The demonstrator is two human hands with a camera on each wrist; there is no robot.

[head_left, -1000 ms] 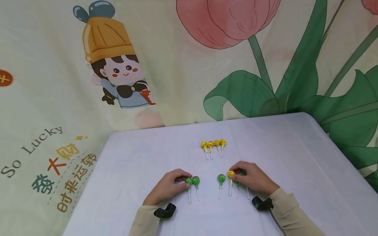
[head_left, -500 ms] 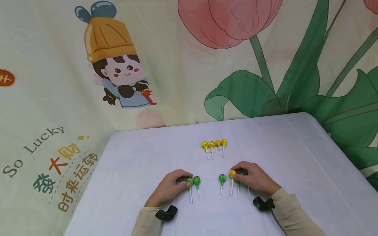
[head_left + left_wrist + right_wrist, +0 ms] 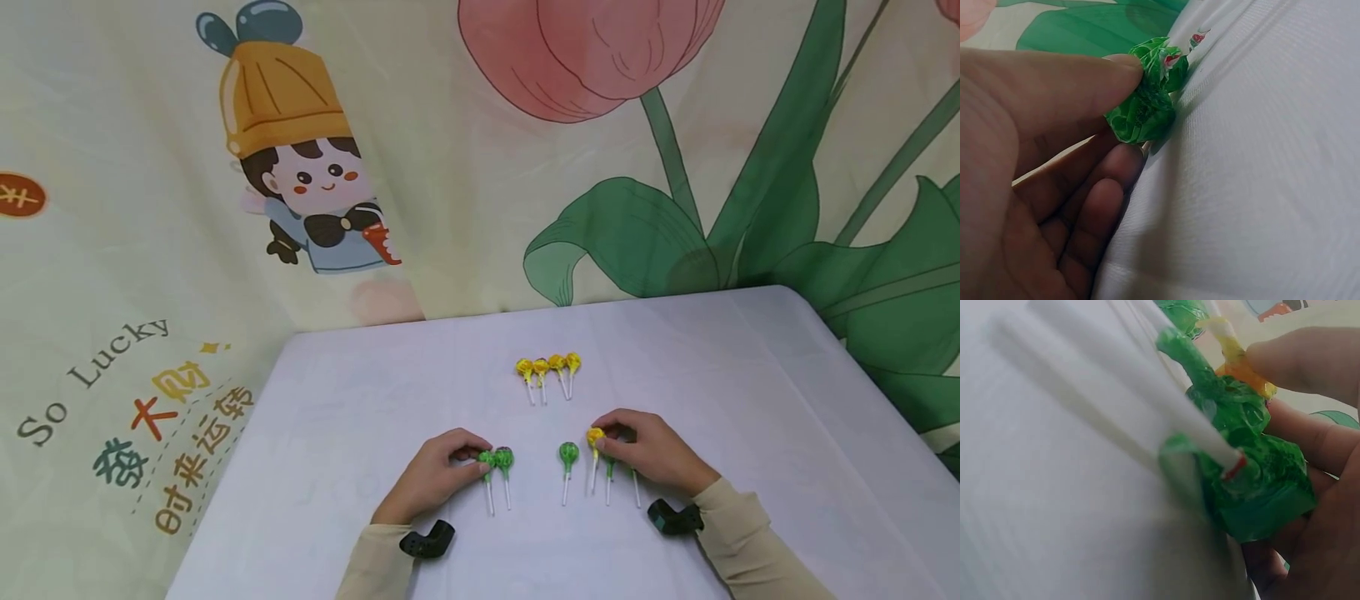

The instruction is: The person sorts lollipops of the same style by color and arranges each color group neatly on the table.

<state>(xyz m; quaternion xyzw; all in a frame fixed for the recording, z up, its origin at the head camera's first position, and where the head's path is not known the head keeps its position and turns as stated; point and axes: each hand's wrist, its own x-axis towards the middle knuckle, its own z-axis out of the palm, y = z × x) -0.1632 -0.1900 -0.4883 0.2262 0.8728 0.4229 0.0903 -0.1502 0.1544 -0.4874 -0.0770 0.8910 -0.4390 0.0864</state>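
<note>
My left hand (image 3: 441, 473) pinches a green lollipop (image 3: 486, 460) by its wrapped head, with the white stick pointing toward me. A second green lollipop (image 3: 505, 457) lies right beside it; in the left wrist view the green wrappers (image 3: 1141, 117) sit close together at the thumb. Between thumb and fingers, my right hand (image 3: 654, 450) grips a yellow lollipop (image 3: 595, 437). Under that hand are two more green lollipops (image 3: 610, 477), their heads partly hidden in the head view. The right wrist view shows their green heads (image 3: 1266, 487) against the fingers. Another green lollipop (image 3: 568, 453) lies left of the yellow one.
Several yellow lollipops (image 3: 542, 367) lie in a row farther back on the white-covered table (image 3: 390, 392). Behind the table hangs a printed cloth (image 3: 465, 208) with a cartoon figure and flowers. Each wrist wears a black device (image 3: 427, 540).
The yellow lollipop in my right hand has shifted slightly up and away from me. My left hand keeps its hold on the green lollipop. The head view has swung slightly left.
</note>
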